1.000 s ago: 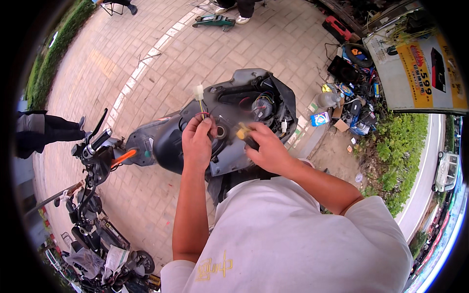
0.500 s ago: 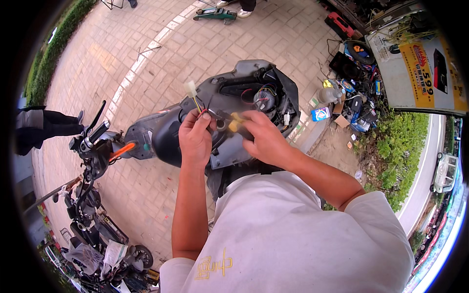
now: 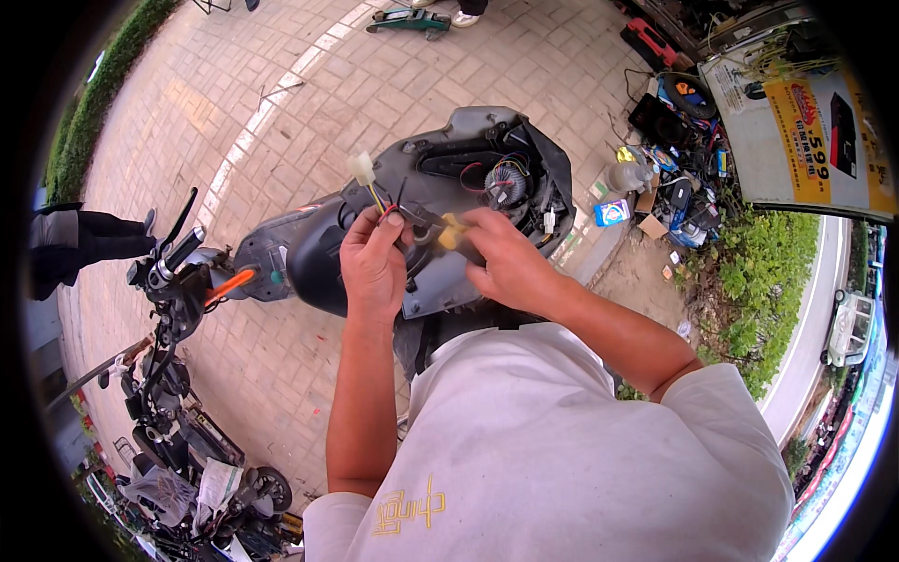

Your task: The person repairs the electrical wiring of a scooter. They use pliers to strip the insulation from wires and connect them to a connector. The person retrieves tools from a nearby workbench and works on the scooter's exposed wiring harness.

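My left hand is closed, thumb and fingers pinching a thin bundle of coloured wires. A white plastic connector stands up at the far end of that bundle. Closed around yellow-and-dark handles is my right hand; the tool looks like pliers, its head blurred and pointing at the left fingers. Between the hands a dark ring-shaped piece shows, too smeared to name. Both hands are above the grey body of a scooter, whose open rear compartment holds a finned round metal part with wires.
Handlebars with an orange piece are at the left. Parked two-wheelers crowd the lower left. Loose parts and boxes lie at the right beside a sign board. A green floor jack and people's legs show farther off.
The view has shifted slightly, so the scooter sits a little further left and up. Both hands keep their grips, and the pliers have moved only slightly.
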`<state>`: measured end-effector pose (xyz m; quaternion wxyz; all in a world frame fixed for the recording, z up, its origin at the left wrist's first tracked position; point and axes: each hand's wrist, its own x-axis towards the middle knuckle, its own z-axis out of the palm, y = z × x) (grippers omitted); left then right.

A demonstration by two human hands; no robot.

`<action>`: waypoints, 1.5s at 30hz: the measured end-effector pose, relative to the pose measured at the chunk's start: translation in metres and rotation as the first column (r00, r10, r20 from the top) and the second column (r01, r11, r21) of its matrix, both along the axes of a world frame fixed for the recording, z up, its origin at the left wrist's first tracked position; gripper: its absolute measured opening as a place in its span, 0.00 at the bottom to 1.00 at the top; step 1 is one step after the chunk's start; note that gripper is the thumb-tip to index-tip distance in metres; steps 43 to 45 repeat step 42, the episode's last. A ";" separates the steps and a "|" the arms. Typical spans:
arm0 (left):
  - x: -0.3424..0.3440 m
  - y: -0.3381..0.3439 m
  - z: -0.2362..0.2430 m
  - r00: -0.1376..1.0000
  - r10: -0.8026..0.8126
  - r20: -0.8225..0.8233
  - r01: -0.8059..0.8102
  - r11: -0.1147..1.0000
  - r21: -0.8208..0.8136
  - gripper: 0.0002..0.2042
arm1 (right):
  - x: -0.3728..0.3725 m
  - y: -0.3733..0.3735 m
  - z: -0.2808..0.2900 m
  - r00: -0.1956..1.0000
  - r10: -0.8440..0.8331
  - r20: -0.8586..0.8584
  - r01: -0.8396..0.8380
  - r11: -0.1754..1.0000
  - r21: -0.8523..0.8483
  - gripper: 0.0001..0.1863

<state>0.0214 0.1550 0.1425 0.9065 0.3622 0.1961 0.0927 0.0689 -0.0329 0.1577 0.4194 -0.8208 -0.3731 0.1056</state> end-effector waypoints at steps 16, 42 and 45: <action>-0.003 -0.006 -0.001 0.996 0.062 0.070 -0.061 0.998 -0.015 0.04 | -0.001 0.005 -0.006 0.953 0.056 -0.299 -0.050 0.998 0.027 0.16; 0.003 -0.008 -0.004 0.996 0.072 0.059 -0.074 0.997 0.034 0.05 | 0.000 0.003 -0.004 0.957 0.037 -0.286 -0.055 0.997 -0.056 0.20; 0.003 -0.008 -0.004 0.996 0.072 0.059 -0.074 0.997 0.034 0.05 | 0.000 0.003 -0.004 0.957 0.037 -0.286 -0.055 0.997 -0.056 0.20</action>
